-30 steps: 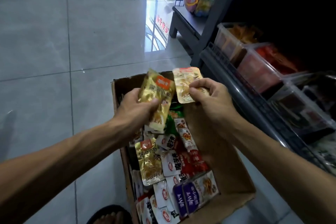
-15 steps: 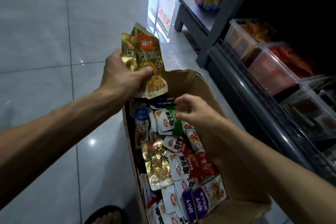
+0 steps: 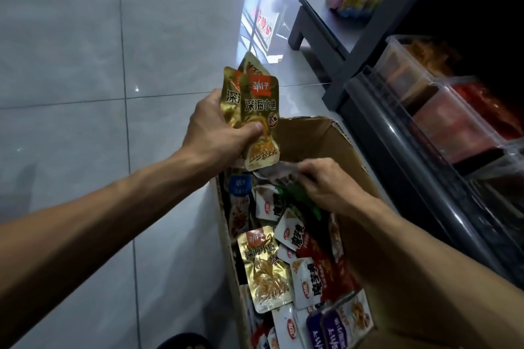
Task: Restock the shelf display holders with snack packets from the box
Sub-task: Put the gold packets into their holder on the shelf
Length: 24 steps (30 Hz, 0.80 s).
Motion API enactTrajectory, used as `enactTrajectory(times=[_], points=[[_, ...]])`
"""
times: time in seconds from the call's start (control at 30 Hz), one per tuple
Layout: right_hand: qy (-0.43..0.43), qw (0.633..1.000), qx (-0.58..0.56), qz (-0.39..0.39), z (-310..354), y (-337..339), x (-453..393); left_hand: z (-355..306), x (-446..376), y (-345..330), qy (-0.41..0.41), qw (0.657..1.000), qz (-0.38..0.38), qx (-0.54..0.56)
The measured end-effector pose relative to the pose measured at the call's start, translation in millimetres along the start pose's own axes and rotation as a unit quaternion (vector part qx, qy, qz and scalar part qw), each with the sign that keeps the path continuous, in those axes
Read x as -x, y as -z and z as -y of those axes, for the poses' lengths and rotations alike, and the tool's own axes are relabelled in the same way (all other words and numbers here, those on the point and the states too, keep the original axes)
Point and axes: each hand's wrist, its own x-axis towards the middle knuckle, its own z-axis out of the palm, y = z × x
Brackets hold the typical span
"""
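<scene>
A cardboard box [image 3: 320,139] stands on the floor, full of mixed snack packets in gold, white, red, green and purple. My left hand [image 3: 218,130] grips a bunch of gold packets [image 3: 259,110] above the box's far left corner, thumb pressed on the front one. My right hand [image 3: 326,184] is down inside the box at its far end, fingers pinching a pale packet [image 3: 272,171] over a green one [image 3: 300,198]. Another gold packet [image 3: 263,266] lies flat in the box. Clear shelf display holders [image 3: 419,93] line the shelf at right.
The holders contain orange and red snacks. A dark shelf rail [image 3: 402,156] runs diagonally just right of the box. A low dark stand [image 3: 317,25] with bottled drinks and a bag sits farther back. Grey tiled floor [image 3: 113,65] spreads to the left. A sandalled foot [image 3: 184,343] shows at the bottom.
My right hand passed its gold packet to the left hand's bunch, then dropped into the box and took hold of a pale packet. The left hand lifted slightly with the bunch.
</scene>
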Motion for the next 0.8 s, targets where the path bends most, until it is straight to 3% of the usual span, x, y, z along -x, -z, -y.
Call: enactTrajectory(times=[0.13, 0.3, 0.47, 0.6, 0.7, 0.8], points=[[-0.100, 0.972, -0.157, -0.144, 10.5, 33.4, 15.7, -1.3, -8.0, -8.3, -0.030, 0.998, -0.021, -0.052], [-0.195, 0.901, -0.320, -0.220, 9.5, 71.8, 42.7, -15.7, -11.1, -40.5, -0.047, 0.996, 0.020, -0.071], [-0.239, 0.861, -0.305, -0.329, 5.3, 115.3, 89.0, -45.1, -0.8, -87.8, -0.116, 0.978, 0.161, -0.069], [-0.262, 0.843, -0.270, -0.384, 2.0, 148.3, 130.3, -82.0, 5.8, -132.6, -0.181, 0.925, 0.290, -0.167], [-0.283, 0.838, -0.229, -0.407, 0.1, 170.3, 154.7, -109.7, 15.2, -168.7, -0.206, 0.894, 0.346, -0.199], [-0.319, 0.819, -0.200, -0.433, -6.3, 190.2, 174.3, -133.0, 26.2, -200.8, -0.202, 0.894, 0.371, -0.151]])
